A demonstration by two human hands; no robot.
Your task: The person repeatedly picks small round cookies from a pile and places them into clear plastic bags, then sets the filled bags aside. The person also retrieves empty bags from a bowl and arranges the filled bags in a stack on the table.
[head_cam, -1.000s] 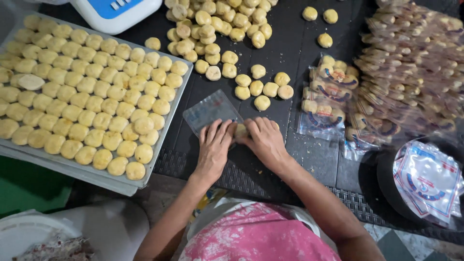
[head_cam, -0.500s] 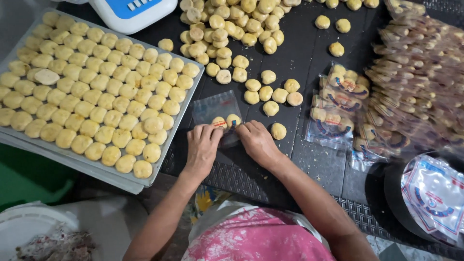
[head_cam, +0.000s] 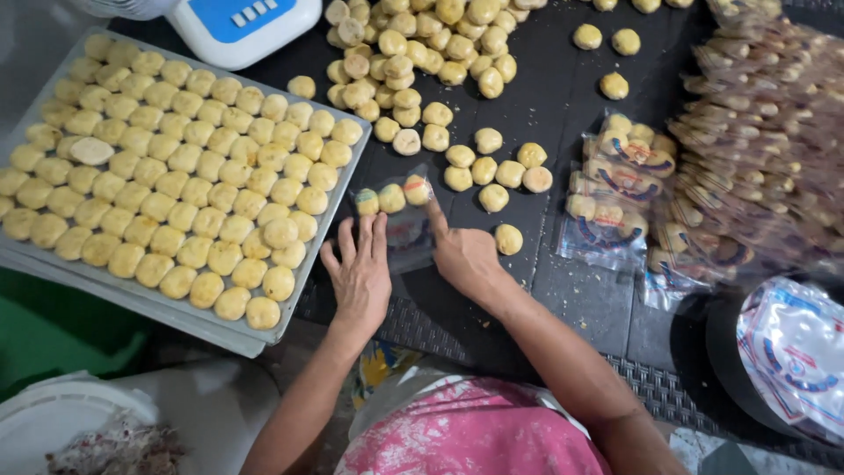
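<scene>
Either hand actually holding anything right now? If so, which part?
Nothing is lifted. The left hand lies flat on the open end of the clear bag, pinning it to the table. The right hand has its forefinger at a cookie in the bag; no closed grip.

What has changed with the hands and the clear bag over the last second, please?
Three pastries now sit in a row at the far end of the clear bag; a second ago only one showed under the hands. The right hand has moved to the bag's right edge, its forefinger beside the last pastry. The left hand still lies flat on the bag's near end. The tray of pastries and loose pile look unchanged.
</scene>
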